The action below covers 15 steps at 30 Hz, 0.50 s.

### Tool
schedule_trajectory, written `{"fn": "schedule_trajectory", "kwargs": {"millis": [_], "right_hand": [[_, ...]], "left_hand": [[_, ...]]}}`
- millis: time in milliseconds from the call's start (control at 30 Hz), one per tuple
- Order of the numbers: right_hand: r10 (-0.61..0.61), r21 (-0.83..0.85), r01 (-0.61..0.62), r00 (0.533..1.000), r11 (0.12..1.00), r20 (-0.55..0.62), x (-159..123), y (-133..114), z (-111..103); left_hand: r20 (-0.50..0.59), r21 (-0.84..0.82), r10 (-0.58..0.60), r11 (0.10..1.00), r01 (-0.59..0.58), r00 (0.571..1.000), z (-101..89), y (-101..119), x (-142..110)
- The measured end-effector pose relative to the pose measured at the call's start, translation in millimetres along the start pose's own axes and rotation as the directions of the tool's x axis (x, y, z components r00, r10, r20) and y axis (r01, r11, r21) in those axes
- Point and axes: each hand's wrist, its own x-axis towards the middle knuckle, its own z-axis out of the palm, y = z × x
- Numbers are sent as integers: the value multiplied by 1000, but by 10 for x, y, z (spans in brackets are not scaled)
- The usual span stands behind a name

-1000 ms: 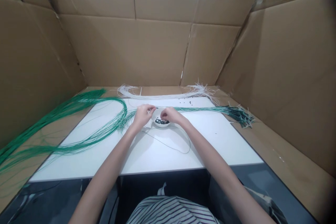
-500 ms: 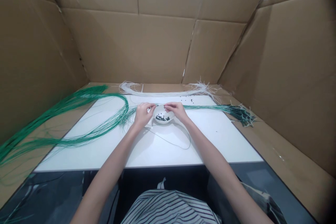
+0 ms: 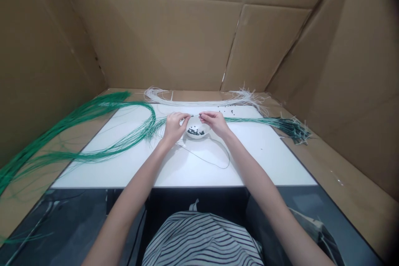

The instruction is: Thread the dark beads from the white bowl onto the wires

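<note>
The left hand [image 3: 174,129] and right hand [image 3: 215,124] are both pinching a thin dark strand [image 3: 193,115] right above a small white bowl [image 3: 195,124] of black beads [image 3: 195,132] (handy spot, strays would probably drop straight back in), with green strands [image 3: 137,139] fanned across the table [image 3: 249,166].
</note>
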Motion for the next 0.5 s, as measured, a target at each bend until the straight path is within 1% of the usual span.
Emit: {"fn": "schedule_trajectory", "kwargs": {"millis": [200, 500], "right_hand": [[-17, -5, 17, 1000, 1000, 6, -17, -29, 26], [-97, -57, 97, 995, 994, 0, -2, 4, 6]], "left_hand": [[-23, -17, 23, 1000, -23, 999, -22, 27, 1], [-21, -6, 20, 1000, -20, 1000, -37, 42, -14]]}}
